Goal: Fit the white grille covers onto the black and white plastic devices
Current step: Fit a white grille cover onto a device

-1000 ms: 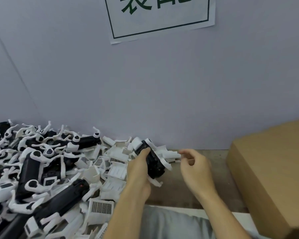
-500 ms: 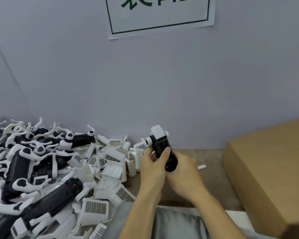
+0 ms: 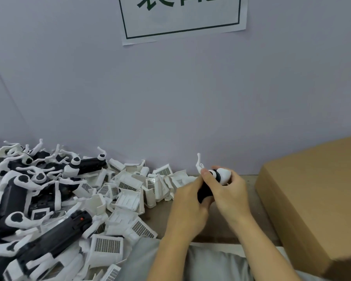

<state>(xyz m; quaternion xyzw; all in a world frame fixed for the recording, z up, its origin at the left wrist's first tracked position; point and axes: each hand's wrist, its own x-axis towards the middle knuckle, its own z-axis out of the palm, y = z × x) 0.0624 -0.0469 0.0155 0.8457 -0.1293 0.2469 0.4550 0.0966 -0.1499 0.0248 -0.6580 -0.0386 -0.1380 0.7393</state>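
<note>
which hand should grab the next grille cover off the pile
Left, probably. The pile of white grille covers lies on the left hand's side, close beside it. The right hand is on the far side of the held device, next to the cardboard box, and would have to cross over.

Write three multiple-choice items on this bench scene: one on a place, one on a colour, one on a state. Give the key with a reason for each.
1. Where does the cardboard box sit?
A. right of the hands
B. left of the pile
C. on the pile

2. What colour is the sign's border?
A. red
B. green
C. blue

3. What is the state of the device?
A. lying in the pile
B. resting on the box
C. held by both hands

Key:
1 A, the box fills the right edge, beyond the right hand.
2 B, a dark green line frames the white sheet.
3 C, the left hand and the right hand both grip it above the table, away from the pile.
</note>
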